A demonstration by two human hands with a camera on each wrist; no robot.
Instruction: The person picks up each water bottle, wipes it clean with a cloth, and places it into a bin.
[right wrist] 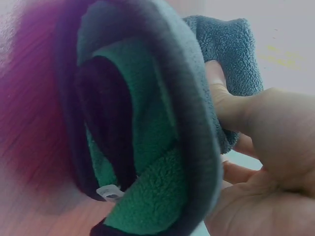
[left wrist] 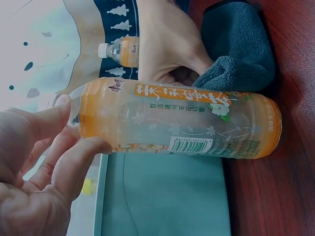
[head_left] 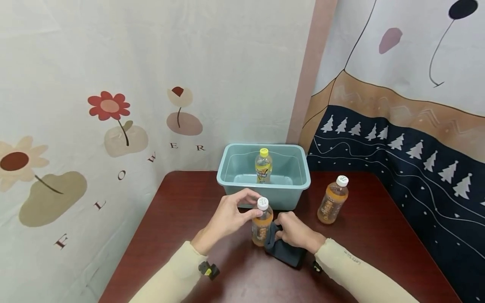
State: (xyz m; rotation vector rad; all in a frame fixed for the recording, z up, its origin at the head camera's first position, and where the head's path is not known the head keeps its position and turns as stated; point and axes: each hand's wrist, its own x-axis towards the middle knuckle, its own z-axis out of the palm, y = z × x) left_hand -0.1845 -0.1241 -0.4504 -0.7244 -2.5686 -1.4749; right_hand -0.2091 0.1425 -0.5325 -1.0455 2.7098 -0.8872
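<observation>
One clear plastic bottle with a white cap and orange-banded label [head_left: 260, 232] stands upright on the dark red wooden counter [head_left: 170, 223]; the left hand [head_left: 226, 214] pinches its neck while the right hand [head_left: 296, 230] grips a dark blue-grey fleecy cloth [head_left: 286, 253] beside it. A hard sideways push, with only that light pinch, could tip it.

The nearest bottle [left wrist: 182, 123] reads 康师傅, the wall [head_left: 159, 75] FLOWER.

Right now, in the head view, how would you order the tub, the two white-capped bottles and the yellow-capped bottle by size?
1. Tub
2. Left white-capped bottle and right white-capped bottle: too alike to rank
3. Yellow-capped bottle: looks smallest, but stands farther back, inside the tub
</observation>
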